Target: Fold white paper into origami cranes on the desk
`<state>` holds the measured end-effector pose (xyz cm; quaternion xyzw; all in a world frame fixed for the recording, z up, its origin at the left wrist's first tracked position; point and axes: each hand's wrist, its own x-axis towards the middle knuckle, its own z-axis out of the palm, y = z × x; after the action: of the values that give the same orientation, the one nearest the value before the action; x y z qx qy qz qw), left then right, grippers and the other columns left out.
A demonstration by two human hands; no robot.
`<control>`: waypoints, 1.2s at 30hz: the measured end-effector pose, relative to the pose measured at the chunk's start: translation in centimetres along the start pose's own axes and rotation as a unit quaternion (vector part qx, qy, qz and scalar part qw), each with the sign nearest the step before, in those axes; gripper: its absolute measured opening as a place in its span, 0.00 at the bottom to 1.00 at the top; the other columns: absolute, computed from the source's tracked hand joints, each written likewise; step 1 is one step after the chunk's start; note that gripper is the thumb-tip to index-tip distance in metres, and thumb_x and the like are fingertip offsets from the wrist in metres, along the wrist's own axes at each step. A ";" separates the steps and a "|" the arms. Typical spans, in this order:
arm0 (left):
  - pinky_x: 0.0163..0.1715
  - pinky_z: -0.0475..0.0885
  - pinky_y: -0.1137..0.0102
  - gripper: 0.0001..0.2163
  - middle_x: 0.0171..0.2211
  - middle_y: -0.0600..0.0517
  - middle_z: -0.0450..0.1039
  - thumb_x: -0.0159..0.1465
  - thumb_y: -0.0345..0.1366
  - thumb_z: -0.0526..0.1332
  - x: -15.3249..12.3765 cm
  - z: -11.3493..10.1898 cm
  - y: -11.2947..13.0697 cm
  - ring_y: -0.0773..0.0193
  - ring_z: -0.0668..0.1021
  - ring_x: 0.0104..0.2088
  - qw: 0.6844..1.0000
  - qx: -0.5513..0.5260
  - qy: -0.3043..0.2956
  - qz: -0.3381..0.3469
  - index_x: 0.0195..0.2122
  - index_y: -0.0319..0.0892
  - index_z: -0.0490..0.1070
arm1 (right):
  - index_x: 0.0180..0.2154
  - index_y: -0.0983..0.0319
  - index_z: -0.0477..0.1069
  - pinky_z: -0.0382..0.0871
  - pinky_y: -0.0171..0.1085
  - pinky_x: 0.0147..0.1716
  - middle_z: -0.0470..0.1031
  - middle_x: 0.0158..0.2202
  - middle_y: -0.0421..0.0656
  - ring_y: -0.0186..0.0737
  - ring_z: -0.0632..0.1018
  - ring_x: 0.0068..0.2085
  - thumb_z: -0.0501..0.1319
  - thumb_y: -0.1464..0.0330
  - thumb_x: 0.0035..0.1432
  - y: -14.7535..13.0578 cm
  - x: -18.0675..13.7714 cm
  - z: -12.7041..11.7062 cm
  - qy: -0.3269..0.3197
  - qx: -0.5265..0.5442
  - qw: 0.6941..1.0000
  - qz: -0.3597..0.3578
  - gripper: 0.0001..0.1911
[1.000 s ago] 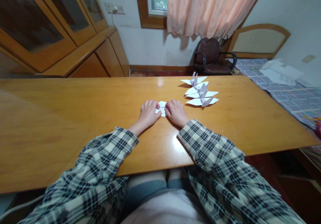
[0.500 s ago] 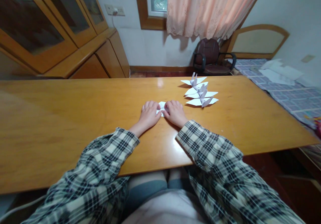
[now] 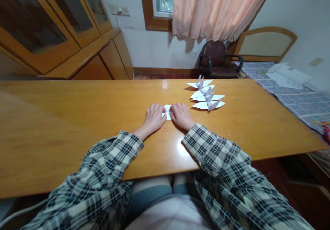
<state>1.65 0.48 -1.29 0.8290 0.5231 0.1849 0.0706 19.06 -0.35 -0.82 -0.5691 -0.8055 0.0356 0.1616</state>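
Observation:
A small white piece of folded paper [image 3: 167,112] lies on the wooden table [image 3: 103,109], straight in front of me. My left hand [image 3: 155,115] is closed on its left side, thumb and fingers at the edge. On the opposite side, my right hand [image 3: 181,115] grips the paper in the same way. Both hands rest low on the tabletop and cover the paper's two sides, so only the middle strip shows. To the right of my right hand stand several white folded paper cranes [image 3: 208,105] in a row, wings spread.
Beyond the table's far edge stands a dark office chair [image 3: 218,58]. A wooden cabinet [image 3: 92,65] with glass doors is at the left. To the right is a bed [image 3: 288,96] with a checked cover and white sheets of paper [image 3: 286,75] on it.
My right hand's thumb has shifted slightly right, away from the left thumb, and more of the paper's middle shows between them. The cranes have not moved on the table.

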 end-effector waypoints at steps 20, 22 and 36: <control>0.55 0.64 0.57 0.10 0.46 0.47 0.69 0.64 0.28 0.52 -0.4 -1.2 -2.4 0.54 0.68 0.50 0.992 -0.083 -0.049 0.081 0.44 0.44 0.68 | 0.45 0.60 0.70 0.57 0.44 0.42 0.71 0.44 0.50 0.49 0.67 0.44 0.49 0.67 0.69 0.2 -0.1 0.0 -0.004 -0.010 1.000 -0.013 0.12; 0.55 0.65 0.58 0.11 0.45 0.47 0.69 0.62 0.28 0.53 -0.4 -1.3 -2.7 0.54 0.68 0.50 0.991 -0.088 -0.050 0.086 0.43 0.44 0.68 | 0.45 0.60 0.70 0.57 0.44 0.42 0.71 0.44 0.50 0.49 0.67 0.45 0.49 0.67 0.69 0.2 -0.1 0.0 -0.004 -0.007 1.000 -0.016 0.12; 0.49 0.66 0.58 0.14 0.48 0.41 0.70 0.68 0.37 0.56 1.6 0.8 0.3 0.49 0.70 0.50 0.997 0.028 0.066 -0.041 0.53 0.42 0.67 | 0.43 0.60 0.71 0.58 0.43 0.42 0.72 0.43 0.49 0.49 0.68 0.45 0.51 0.70 0.67 0.4 0.1 -0.2 -0.003 0.003 1.000 -0.020 0.11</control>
<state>2.83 1.79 -1.55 0.7945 0.5651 0.2215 0.0206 19.48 -0.14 -0.67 -0.5521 -0.8171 0.0363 0.1619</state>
